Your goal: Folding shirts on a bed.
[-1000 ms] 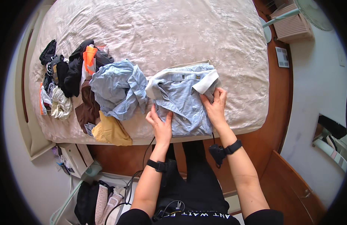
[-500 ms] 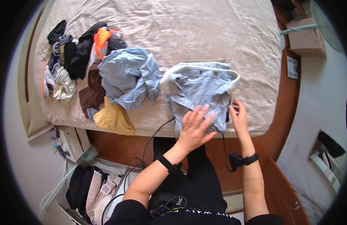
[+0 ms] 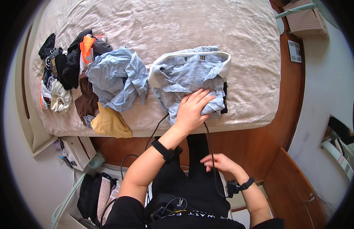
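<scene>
A folded light blue shirt with a white collar [image 3: 219, 61] lies near the bed's front edge, collar toward the far side. My left hand [image 3: 194, 108] rests flat on its lower half, fingers stretched out, holding nothing. A strip of black cloth [image 3: 224, 98] shows from beneath the shirt's right side. My right hand [image 3: 221, 162] is off the bed, in front of my right thigh, fingers loosely bent and apart. A thin black cable [image 3: 211, 147] passes by its fingertips; I see no grip on it.
Left of the shirt lie a crumpled light blue garment [image 3: 115, 78], a yellow cloth [image 3: 111, 121], a brown garment [image 3: 85, 95] and a heap of dark clothes [image 3: 72, 68]. The bed [image 3: 184, 26] ends just before me. A container of clothes [image 3: 93, 194] stands at lower left; a wooden panel [image 3: 291, 187] at right.
My right hand has left the shirt's right side and drawn back toward my body. My left hand has settled onto the shirt. The view has shifted slightly.
</scene>
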Demonstrator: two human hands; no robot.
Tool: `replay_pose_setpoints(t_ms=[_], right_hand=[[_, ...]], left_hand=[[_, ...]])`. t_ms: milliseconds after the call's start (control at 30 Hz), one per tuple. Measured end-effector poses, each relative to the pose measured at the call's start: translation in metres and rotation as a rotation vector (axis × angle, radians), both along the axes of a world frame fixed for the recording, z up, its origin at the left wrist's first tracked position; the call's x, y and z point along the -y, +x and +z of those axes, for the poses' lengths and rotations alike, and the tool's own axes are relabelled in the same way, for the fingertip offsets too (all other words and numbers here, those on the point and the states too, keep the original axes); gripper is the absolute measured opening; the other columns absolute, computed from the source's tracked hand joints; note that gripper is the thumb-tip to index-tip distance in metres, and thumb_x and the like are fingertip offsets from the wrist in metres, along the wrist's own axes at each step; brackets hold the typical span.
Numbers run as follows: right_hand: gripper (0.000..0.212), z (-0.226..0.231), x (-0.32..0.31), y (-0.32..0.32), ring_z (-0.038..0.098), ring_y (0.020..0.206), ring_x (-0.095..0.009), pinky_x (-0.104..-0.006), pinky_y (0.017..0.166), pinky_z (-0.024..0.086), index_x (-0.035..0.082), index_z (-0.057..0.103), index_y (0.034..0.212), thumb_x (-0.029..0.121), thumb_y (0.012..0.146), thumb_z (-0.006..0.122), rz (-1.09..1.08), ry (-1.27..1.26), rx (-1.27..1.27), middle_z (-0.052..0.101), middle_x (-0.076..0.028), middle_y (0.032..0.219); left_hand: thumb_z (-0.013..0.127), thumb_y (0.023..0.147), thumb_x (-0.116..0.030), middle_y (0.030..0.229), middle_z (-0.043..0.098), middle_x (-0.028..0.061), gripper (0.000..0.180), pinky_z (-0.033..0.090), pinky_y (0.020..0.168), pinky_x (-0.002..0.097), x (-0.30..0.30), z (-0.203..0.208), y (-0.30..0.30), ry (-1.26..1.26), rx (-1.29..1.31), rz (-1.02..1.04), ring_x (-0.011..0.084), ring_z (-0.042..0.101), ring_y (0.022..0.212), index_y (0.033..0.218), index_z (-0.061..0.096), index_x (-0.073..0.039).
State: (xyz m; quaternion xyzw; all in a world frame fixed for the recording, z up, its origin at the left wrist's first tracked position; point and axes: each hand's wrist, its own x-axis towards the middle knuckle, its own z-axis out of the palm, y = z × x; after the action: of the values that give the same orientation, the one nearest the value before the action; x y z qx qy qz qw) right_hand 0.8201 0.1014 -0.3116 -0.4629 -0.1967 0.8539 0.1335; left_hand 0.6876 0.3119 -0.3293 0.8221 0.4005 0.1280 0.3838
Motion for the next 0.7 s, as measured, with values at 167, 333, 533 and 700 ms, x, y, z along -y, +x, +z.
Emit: replay_pose_setpoints(t_ms=[167, 333, 533, 700], right_hand=[[0.026, 0.015, 0.068, 0.038, 0.061, 0.077, -0.011, -0.0240, 0.075, 0.048, 0.002, 0.058, 0.113, 0.006, 0.089, 0.049, 0.274, -0.167, -0.007, 0.065, -0.005, 0.080], [0.022, 0.015, 0.108, 0.064, 0.061, 0.078, -0.011, -0.0246, 0.072, 0.049, 0.000, 0.058, 0.106, 0.011, 0.089, 0.052, -0.035, -0.174, 0.349, 0.065, -0.007, 0.082], [0.016, -0.020, 0.038, 0.044, 0.062, 0.078, -0.013, -0.0249, 0.072, 0.049, 0.000, 0.059, 0.100, 0.008, 0.088, 0.052, -0.379, 0.191, 0.820, 0.065, -0.008, 0.086], [0.012, -0.016, -0.050, -0.025, 0.062, 0.077, -0.014, -0.0247, 0.070, 0.048, -0.002, 0.060, 0.095, 0.006, 0.086, 0.055, -0.418, 0.428, 0.732, 0.064, -0.010, 0.083]], left_hand=[[0.074, 0.059, -0.019, 0.130, 0.046, 0.0043, 0.065, 0.033, 0.096, 0.0403, 0.005, 0.002, 0.002, 0.061, -0.082, -0.037, 0.0235, 0.041, 0.123, 0.120, 0.051, -0.019], [0.074, 0.065, -0.042, 0.133, 0.037, 0.0094, 0.064, 0.021, 0.101, 0.0396, 0.031, 0.009, -0.014, 0.345, 0.014, 0.035, 0.0252, 0.031, 0.126, 0.120, 0.050, -0.020], [0.062, 0.080, -0.015, 0.126, 0.033, 0.0158, 0.047, 0.030, 0.099, 0.0395, 0.059, -0.031, -0.100, 0.128, 0.011, 0.477, 0.0302, 0.035, 0.117, 0.120, 0.041, -0.001], [0.067, 0.075, -0.017, 0.133, 0.033, 0.0161, 0.057, 0.028, 0.099, 0.0413, 0.004, -0.035, -0.171, 0.406, -0.125, 0.624, 0.0328, 0.033, 0.122, 0.124, 0.041, -0.003]])
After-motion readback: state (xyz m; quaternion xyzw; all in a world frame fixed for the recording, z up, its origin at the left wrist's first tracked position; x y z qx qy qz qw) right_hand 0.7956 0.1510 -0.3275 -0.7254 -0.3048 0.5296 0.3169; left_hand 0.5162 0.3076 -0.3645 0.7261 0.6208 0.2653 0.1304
